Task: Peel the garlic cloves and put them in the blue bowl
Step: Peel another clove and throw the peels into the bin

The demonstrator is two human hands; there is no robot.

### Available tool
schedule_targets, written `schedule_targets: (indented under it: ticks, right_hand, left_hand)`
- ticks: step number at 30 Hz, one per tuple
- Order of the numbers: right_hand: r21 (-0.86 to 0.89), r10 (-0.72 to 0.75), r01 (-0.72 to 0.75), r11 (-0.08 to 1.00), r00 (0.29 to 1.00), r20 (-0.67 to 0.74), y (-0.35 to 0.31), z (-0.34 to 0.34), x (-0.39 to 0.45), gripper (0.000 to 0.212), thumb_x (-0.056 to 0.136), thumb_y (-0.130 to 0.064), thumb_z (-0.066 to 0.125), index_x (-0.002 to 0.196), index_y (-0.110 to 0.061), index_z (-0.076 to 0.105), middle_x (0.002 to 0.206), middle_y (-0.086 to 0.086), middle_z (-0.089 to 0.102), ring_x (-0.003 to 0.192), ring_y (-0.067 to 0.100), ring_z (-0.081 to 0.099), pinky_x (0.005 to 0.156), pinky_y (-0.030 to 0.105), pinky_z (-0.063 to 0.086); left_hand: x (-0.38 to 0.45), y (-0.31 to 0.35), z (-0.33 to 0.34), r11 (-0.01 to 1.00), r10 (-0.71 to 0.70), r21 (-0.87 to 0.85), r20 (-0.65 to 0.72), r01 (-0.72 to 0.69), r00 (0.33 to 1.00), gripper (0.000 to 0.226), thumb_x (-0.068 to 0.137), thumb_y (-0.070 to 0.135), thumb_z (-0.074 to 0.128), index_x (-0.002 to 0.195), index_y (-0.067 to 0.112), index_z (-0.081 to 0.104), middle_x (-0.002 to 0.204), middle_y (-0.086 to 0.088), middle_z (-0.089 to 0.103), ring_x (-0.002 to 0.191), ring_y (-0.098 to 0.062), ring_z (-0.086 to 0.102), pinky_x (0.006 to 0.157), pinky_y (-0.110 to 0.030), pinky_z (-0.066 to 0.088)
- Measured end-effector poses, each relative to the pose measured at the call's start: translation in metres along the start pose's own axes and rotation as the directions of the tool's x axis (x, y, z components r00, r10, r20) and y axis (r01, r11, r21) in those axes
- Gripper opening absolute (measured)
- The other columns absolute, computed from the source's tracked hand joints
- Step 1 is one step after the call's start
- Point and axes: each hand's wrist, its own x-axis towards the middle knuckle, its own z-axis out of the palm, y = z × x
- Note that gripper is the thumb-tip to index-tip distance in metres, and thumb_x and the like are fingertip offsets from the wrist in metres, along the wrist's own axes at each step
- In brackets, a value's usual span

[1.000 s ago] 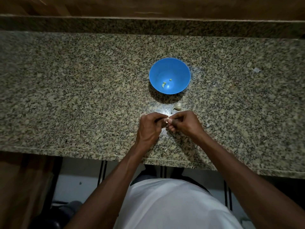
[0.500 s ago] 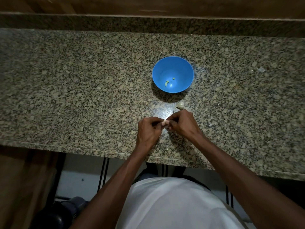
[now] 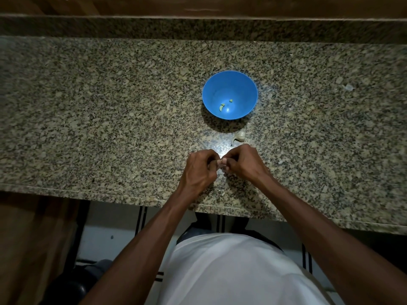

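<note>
A clove [image 3: 221, 165] (mostly hidden) is pinched by both hands [image 3: 199, 169] [image 3: 242, 162]; garlic [image 3: 240, 136] lies beside the bowl [image 3: 230, 84].

A speckled granite table [image 3: 92, 111] is seen across the full width, backed by a low upstand [image 3: 154, 28] of the same stone, above which brown wood panelling [image 3: 132, 5] is noted. Beneath the front edge, a pale tiled floor [image 3: 114, 230] with dark lines is observed. The scene is dimly lit, with one bright glare patch [image 3: 217, 144] on the stone.
</note>
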Motion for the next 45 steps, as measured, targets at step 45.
schedule_targets:
  ticks: [45]
  right_hand:
    - [0.312,0.083,-0.048,0.949,0.992,-0.099,0.006,0.012,-0.014,0.012,0.096,-0.024,0.077,0.092,-0.015,0.083,0.072,-0.003,0.079,0.069,0.017,0.078,0.075,0.046,0.067]
  left_hand:
    - [-0.008,0.007,0.017,0.975,0.178,0.141,-0.035,-0.171,0.983,0.010,0.093,0.022,0.032,0.086,0.023,0.038,0.078,0.012,0.037,0.076,-0.015,0.031,0.071,-0.033,0.026]
